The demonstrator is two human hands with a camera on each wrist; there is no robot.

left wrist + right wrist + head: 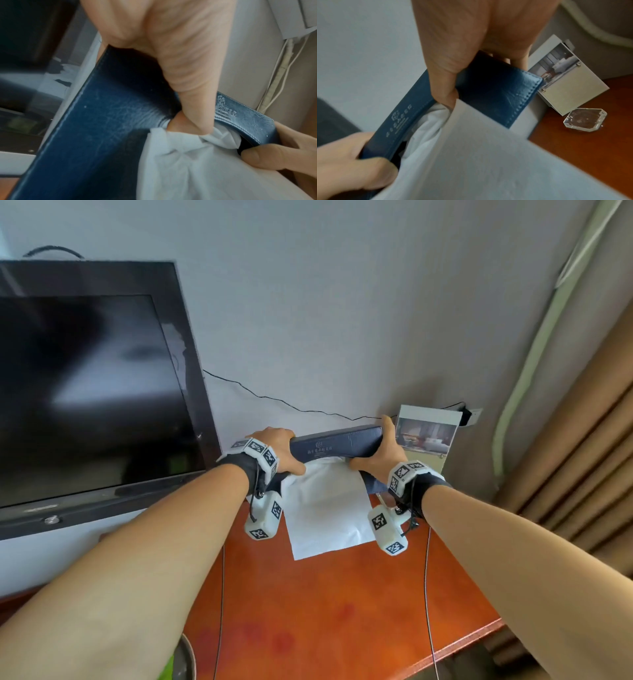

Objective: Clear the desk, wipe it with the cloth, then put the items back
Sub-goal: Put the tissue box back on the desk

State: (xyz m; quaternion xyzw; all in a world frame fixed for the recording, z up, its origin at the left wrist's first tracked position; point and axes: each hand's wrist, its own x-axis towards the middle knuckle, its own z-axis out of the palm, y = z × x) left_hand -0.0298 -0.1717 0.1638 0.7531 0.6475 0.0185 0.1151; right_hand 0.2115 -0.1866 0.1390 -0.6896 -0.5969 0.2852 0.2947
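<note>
A dark blue leather tissue box point(337, 445) is held tilted above the back of the orange desk point(335, 611). My left hand point(277, 451) grips its left end, thumb on the front. At the other end my right hand point(380, 453) grips with the fingers over the top. A white tissue point(325, 508) hangs out of the box opening down towards the desk. In the left wrist view my thumb point(192, 94) presses the box point(102, 121) beside the tissue point(197, 162). The right wrist view shows the box point(496, 94) and tissue point(479, 155) close up.
A black TV point(89, 385) stands at the left against the wall. A white card stand with a photo point(426, 436) leans at the back right, and a clear glass ashtray point(585, 120) sits beside it. Brown curtains point(565, 460) hang on the right. Thin cables point(428, 594) cross the desk.
</note>
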